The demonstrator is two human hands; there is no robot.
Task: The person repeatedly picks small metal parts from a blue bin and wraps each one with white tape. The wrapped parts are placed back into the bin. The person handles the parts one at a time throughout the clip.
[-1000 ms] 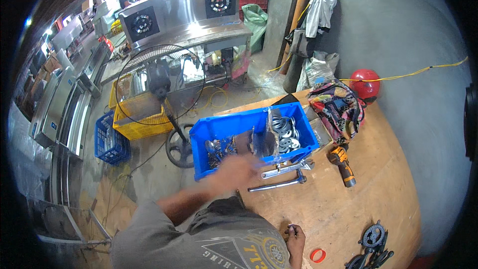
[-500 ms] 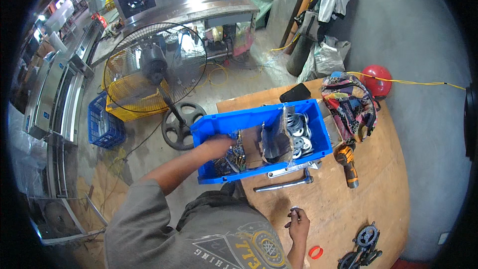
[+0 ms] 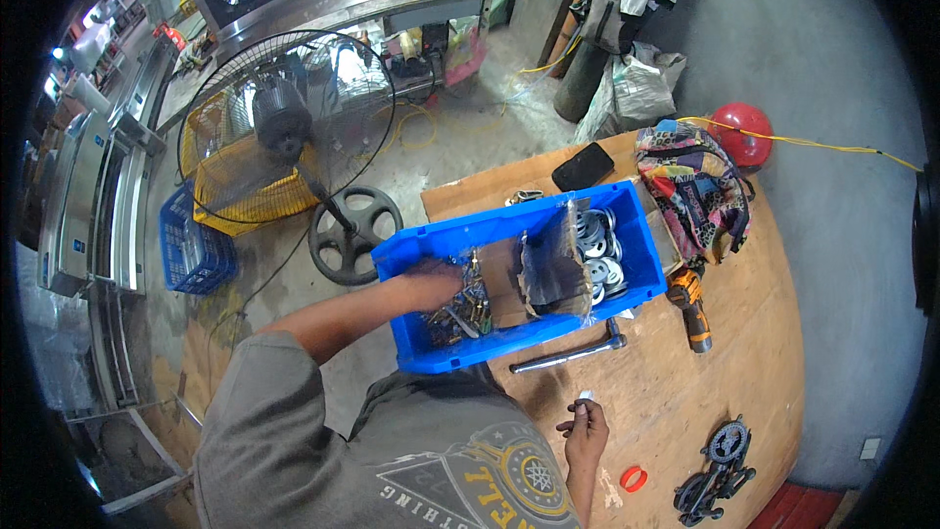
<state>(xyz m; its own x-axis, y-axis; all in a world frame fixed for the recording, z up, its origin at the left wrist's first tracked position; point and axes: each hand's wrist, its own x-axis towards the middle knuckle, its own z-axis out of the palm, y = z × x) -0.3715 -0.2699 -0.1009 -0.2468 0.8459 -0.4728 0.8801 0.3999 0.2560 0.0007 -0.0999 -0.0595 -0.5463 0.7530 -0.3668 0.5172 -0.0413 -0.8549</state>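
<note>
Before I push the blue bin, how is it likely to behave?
The blue bin is probably heavy, given the metal rings and small metal parts inside. It may tip, as its left end seems to overhang the wooden table.

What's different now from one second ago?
The left hand moved left, from over the front edge of the blue box into the metal bits. The box slid or tipped toward the person, now hiding a wrench. The right hand still pinches a small pale thing; the drill stayed put.
</note>
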